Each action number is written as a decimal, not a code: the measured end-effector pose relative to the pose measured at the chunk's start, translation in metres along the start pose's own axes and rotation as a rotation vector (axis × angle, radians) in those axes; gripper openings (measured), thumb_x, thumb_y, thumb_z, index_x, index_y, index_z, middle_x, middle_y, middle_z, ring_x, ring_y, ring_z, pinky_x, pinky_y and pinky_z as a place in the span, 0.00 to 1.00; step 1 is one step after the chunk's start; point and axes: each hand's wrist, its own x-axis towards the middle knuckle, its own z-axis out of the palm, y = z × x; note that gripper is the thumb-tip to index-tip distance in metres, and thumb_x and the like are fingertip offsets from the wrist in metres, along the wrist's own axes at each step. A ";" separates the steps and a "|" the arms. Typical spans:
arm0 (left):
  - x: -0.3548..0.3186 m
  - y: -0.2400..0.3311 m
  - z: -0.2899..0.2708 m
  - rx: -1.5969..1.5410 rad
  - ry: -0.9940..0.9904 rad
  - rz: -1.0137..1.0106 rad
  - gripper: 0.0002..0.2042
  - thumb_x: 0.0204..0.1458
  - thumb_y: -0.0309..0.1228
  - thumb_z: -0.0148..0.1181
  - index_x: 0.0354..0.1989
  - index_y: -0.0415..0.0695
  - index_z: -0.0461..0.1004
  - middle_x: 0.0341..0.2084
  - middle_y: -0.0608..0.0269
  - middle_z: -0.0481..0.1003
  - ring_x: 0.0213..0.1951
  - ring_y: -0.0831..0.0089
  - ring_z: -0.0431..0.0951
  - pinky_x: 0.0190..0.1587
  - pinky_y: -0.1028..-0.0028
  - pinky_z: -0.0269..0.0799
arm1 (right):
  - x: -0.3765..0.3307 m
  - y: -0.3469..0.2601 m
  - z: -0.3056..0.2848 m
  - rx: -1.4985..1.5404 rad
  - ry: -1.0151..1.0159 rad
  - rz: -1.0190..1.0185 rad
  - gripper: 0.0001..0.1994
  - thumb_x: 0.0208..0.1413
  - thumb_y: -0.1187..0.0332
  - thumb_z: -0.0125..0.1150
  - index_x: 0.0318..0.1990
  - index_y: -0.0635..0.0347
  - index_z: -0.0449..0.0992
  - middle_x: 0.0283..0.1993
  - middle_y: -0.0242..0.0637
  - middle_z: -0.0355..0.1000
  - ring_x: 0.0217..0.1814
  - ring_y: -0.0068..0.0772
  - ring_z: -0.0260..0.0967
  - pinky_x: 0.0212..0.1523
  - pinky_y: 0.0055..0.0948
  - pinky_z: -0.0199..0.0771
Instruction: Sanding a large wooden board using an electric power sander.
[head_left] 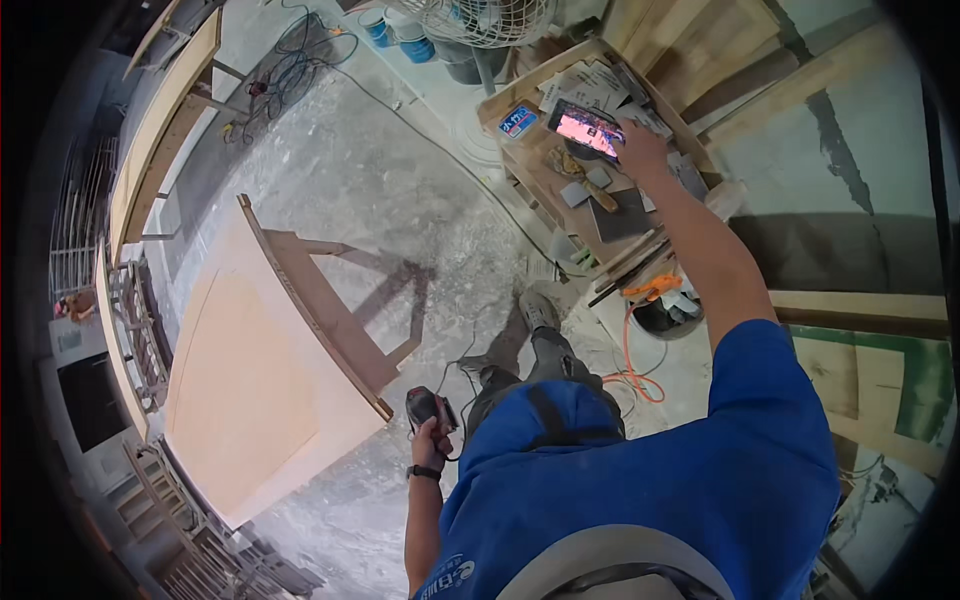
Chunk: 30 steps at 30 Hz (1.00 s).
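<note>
Your big pale wooden panel (250, 400) is lying tilted on its trestle frame, well to the left of the wooden tray worktop (590, 170). The tray worktop is carrying sandpaper scraps, small grey blocks and a lit phone (587, 128). An orange cable (632, 350) is trailing over the floor just below that worktop. Your right hand (642, 148) is reaching onto the worktop, its fingers touching the phone's right edge. Your left hand (430, 445) is hanging far below the worktop, beside the panel's lower corner, its fingers wrapping tightly around a dark power sander (425, 405).
</note>
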 end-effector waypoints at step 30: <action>-0.006 -0.002 0.030 0.114 -0.050 0.065 0.09 0.61 0.38 0.60 0.35 0.46 0.75 0.20 0.69 0.74 0.14 0.79 0.66 0.16 0.76 0.61 | -0.010 0.000 -0.013 -0.018 0.048 0.007 0.37 0.50 0.48 0.66 0.66 0.52 0.65 0.63 0.47 0.70 0.65 0.52 0.66 0.65 0.55 0.60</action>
